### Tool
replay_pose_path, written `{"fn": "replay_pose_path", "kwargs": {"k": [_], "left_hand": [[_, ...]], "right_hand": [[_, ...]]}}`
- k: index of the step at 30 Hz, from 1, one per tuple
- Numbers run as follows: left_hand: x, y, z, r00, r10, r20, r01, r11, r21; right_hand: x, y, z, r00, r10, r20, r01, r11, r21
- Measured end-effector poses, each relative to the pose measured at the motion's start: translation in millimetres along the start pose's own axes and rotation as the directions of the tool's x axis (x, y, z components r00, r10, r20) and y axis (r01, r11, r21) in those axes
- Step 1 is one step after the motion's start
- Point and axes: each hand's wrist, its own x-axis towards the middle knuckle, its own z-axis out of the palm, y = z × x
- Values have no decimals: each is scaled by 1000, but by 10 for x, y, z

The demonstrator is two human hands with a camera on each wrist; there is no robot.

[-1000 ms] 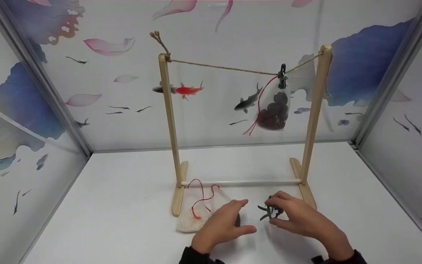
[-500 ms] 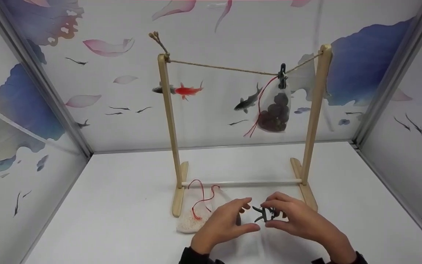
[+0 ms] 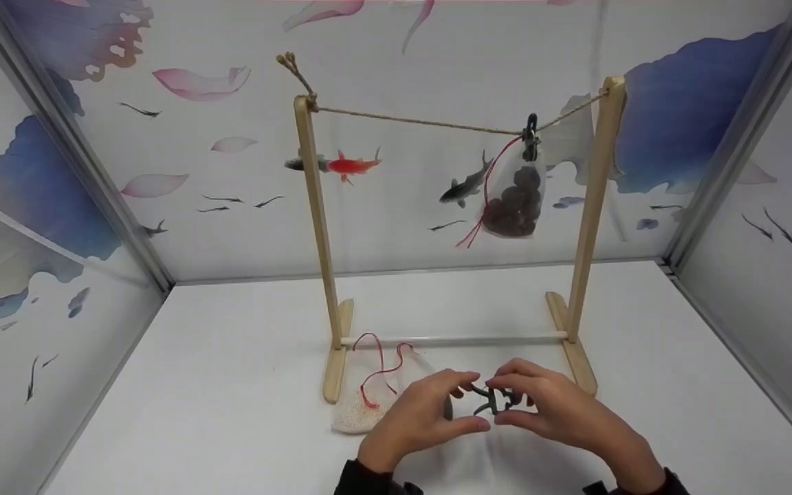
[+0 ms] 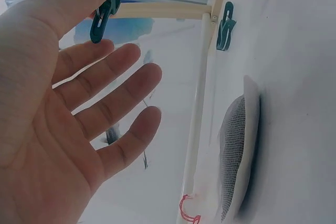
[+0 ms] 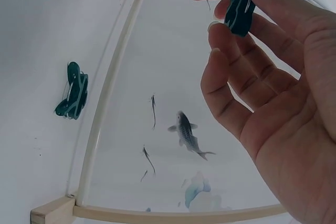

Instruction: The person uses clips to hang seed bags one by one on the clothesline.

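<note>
My right hand (image 3: pixel 554 405) pinches a dark green clothespin (image 5: pixel 240 11) between thumb and fingers, its handles pointing left. Facing it, my left hand (image 3: pixel 423 416) has its thumb and fingers spread around the handle ends, the fingers mostly straight. The left thumb overlaps the clothespin in the left wrist view. Below the hands, a second green clothespin (image 5: pixel 76 93) lies on the table. Left of my left hand lies a pale drawstring pouch (image 3: pixel 355 416) with a red cord (image 3: pixel 382 373); the hand partly hides it. Its grey mesh side (image 4: pixel 236 156) shows in the left wrist view.
Behind the hands stands a wooden frame (image 3: pixel 319 227) with a sagging twine line (image 3: pixel 423 122). Near its right post, a black-looking clip (image 3: pixel 531 137) holds a sheer pouch (image 3: pixel 514 206) of dark round pieces. A white rod (image 3: pixel 451 341) joins the feet. Printed walls enclose the table.
My right hand has shifted slightly left with the clothespin, so its handles now sit between the left thumb and fingertips. The left hand's thumb and fingers have moved slightly right.
</note>
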Motion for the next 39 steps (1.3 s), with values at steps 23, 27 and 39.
{"fn": "replay_pose_path", "kwargs": {"k": [23,27,39], "left_hand": [[34,-15,-6,1000,-1,-3,1,1000,6],[30,-18,-4,1000,8,-22,-9,1000,-7],[6,-41,-51,1000,-1,-26,-1,999,-53]], "right_hand": [[1,36,-16,1000,26,5,-26,1000,-3],[-10,48,-37,1000,22,-2,-22,1000,8],[-31,57,-55,990,137,33,-136,990,-22]]}}
